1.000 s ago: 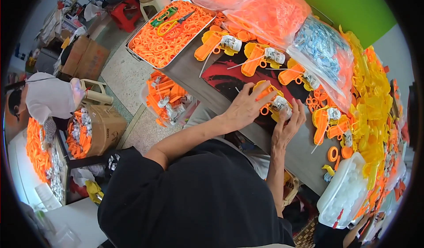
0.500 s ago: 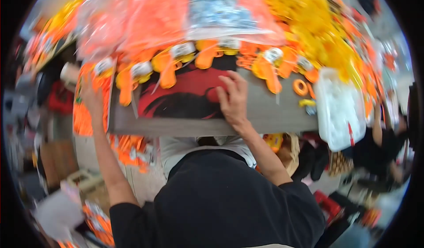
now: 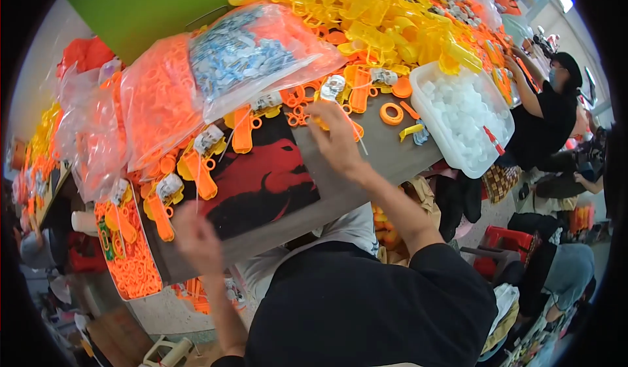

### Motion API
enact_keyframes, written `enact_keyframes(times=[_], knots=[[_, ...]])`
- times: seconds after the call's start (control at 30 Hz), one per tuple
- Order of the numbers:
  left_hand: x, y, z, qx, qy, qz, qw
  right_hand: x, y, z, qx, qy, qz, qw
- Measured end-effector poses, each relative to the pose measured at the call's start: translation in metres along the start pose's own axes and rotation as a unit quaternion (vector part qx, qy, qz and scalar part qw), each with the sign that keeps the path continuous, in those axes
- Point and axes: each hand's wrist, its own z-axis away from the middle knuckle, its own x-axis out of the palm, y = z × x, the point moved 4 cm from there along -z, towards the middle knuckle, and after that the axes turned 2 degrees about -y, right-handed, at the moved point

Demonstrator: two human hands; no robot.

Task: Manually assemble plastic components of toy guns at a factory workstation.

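Note:
My right hand (image 3: 338, 141) is over the table beside an orange-and-yellow plastic piece (image 3: 353, 126) with a handle and a silver-white cylinder. Its fingers are apart and slightly bent; whether they touch that piece I cannot tell. My left hand (image 3: 199, 244), smeared by motion, hovers near the table's front left edge. Close to it lies another orange-and-yellow piece (image 3: 159, 216) with a thin white strip. Several similar pieces stand in a row along the back, among them one (image 3: 198, 174) near the mat and one (image 3: 242, 131) further right. A red-and-black mat (image 3: 261, 180) lies between my hands.
Behind the row lie clear bags of orange parts (image 3: 160, 99) and blue-white parts (image 3: 239, 56), beside a yellow plastic heap (image 3: 386, 23). A white tub (image 3: 422, 82) of translucent pieces stands right. An orange-filled tray (image 3: 134, 272) sits left. A co-worker (image 3: 553, 115) works at far right.
The view has turned, so the table now slants. My left hand has left the orange tray for the table's front edge. My right hand is now nearer the row of pieces.

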Motion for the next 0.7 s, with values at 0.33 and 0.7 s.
enact_keyframes(times=[0.33, 0.7], knots=[[0.090, 0.042, 0.038, -0.035, -0.183, -0.019, 0.982, -0.156, 0.210, -0.196, 0.117, 0.123, 0.369, 0.914], [0.090, 0.043, 0.036, -0.058, -0.181, -0.019, 0.982, -0.226, 0.255, -0.249, 0.111, 0.011, 0.459, 0.881]])
